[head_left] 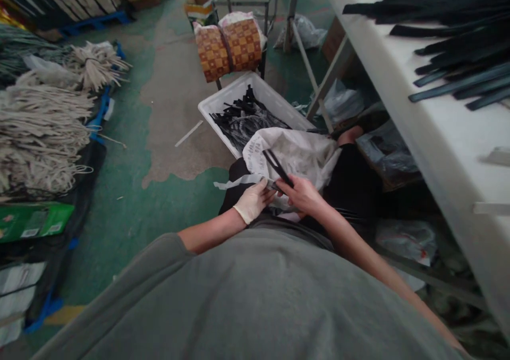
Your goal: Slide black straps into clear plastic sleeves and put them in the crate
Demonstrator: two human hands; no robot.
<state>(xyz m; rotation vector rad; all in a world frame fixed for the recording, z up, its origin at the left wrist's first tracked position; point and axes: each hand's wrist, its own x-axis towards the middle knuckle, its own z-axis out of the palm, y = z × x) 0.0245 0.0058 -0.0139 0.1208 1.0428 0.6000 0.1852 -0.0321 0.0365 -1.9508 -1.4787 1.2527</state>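
My left hand wears a pale glove and is closed, pinching a thin whitish strip that trails off to the left. Close against it, my right hand is bare and wrapped round a flat black strip, which sticks up and forward with a narrow gap along its middle. The fingertips of both hands nearly meet, and what lies between them is too small to make out. Beneath the hands a white sack with printing covers my lap. Past my knees a white plastic crate holds many black strips.
A white-topped table on the right carries piled black strips. Bundles of pale cords lie on blue pallets at left. Behind the crate is a checkered brown roll. Plastic bags sit under the table. A loose strip lies on the floor.
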